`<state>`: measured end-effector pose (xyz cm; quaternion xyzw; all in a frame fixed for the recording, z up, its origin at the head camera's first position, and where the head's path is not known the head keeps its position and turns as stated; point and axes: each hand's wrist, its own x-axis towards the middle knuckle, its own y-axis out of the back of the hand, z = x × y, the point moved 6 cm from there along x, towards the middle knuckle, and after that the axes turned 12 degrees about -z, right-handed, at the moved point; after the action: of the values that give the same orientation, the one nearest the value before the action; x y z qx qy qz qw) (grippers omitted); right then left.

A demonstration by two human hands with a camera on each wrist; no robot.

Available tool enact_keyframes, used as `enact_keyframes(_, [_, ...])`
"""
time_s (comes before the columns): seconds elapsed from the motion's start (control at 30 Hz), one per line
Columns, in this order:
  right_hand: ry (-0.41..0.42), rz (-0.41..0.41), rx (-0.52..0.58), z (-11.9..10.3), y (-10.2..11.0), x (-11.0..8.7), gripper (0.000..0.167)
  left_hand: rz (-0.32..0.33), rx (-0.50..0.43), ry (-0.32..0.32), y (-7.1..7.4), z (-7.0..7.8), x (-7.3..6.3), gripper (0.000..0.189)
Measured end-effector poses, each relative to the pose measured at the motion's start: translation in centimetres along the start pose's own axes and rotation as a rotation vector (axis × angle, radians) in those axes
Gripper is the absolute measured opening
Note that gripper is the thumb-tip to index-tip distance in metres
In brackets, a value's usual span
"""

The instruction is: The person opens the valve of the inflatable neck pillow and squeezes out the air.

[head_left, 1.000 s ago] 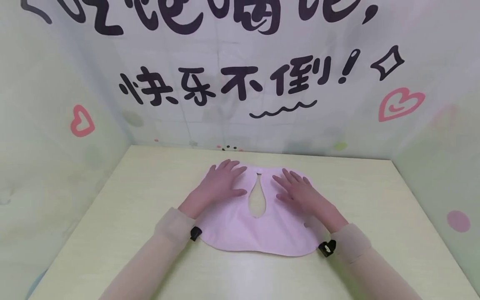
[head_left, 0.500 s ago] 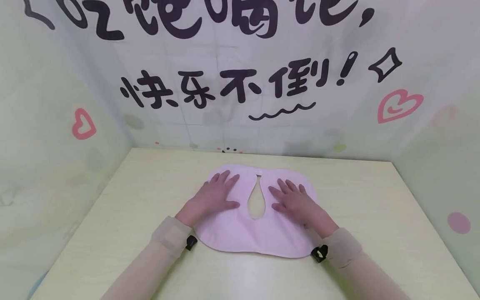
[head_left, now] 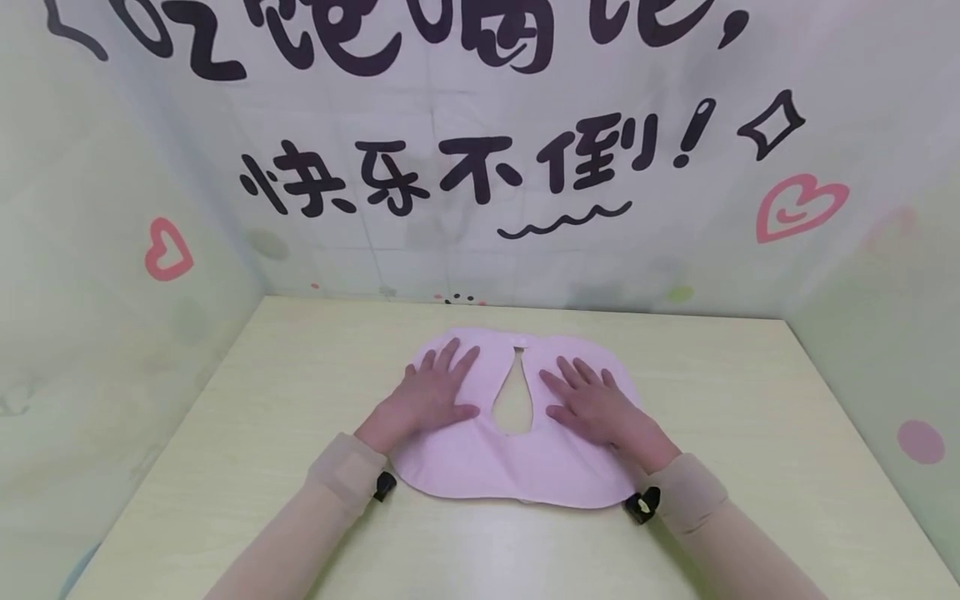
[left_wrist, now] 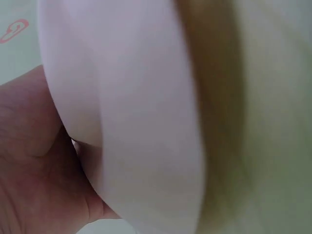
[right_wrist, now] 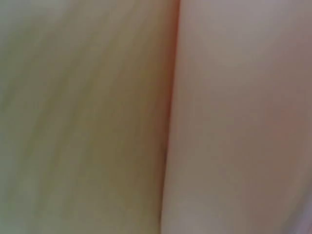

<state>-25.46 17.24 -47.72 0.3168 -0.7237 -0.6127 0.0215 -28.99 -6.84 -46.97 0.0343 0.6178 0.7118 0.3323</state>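
A pale pink cloth bib (head_left: 517, 471) lies spread on the table, with a teardrop-shaped neck hole in its middle and a small closed fastening at the hole's far end. My left hand (head_left: 431, 396) rests on the bib's left half, fingers spread. On the right half lies my right hand (head_left: 596, 406), its fingers also spread and fairly straight. In the left wrist view, the bib (left_wrist: 146, 117) stands up large in front of the left hand (left_wrist: 34, 170). The right wrist view shows the bib's edge (right_wrist: 234, 117) blurred and close, its fingers out of sight.
The light wooden table (head_left: 225, 433) reaches back to a white printed backdrop (head_left: 420, 242) with dark lettering and pink hearts. Side panels of similar sheeting (head_left: 75, 333) stand left and right. A black wrist camera (head_left: 642, 505) sits near the bib's front right corner.
Both hands have slid back towards the body over the bib, the left also slightly outward. In the last half second they barely move, while the neck hole's near end widens and folds shift beside it.
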Motion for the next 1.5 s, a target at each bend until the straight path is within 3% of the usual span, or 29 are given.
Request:
enact_keyframes(0.23, [-0.050,-0.030,0.002,-0.3,0.4,-1.9,0.067,0.043,0.020,-0.027,0.2,1.3,-2.0,0.085])
enact_keyframes(0.43, [-0.001,0.049,0.004,-1.3,0.4,-4.1,0.071,0.117,0.087,-0.074,0.4,3.0,-4.8,0.072])
enact_keyframes(0.6, [0.051,0.053,0.000,-2.4,-0.2,-5.2,0.069,0.154,0.126,-0.105,0.1,3.9,-6.5,0.062])
enact_keyframes(0.83, [0.075,0.000,-0.011,-3.2,-1.1,-5.6,0.059,0.134,0.146,-0.176,-1.2,5.2,-6.4,0.050])
enact_keyframes(1.1, [0.058,0.007,-0.040,-3.7,-1.7,-5.6,0.058,0.065,0.187,-0.172,-2.8,4.9,-6.1,0.051])
enact_keyframes(1.3, [0.062,0.034,-0.088,-3.9,-1.7,-5.8,0.057,0.057,0.207,-0.162,-3.0,5.2,-6.2,0.051])
enact_keyframes(1.5, [0.111,0.072,-0.186,-5.4,-0.9,-7.3,0.055,0.086,0.257,-0.202,-2.1,6.9,-7.7,0.046])
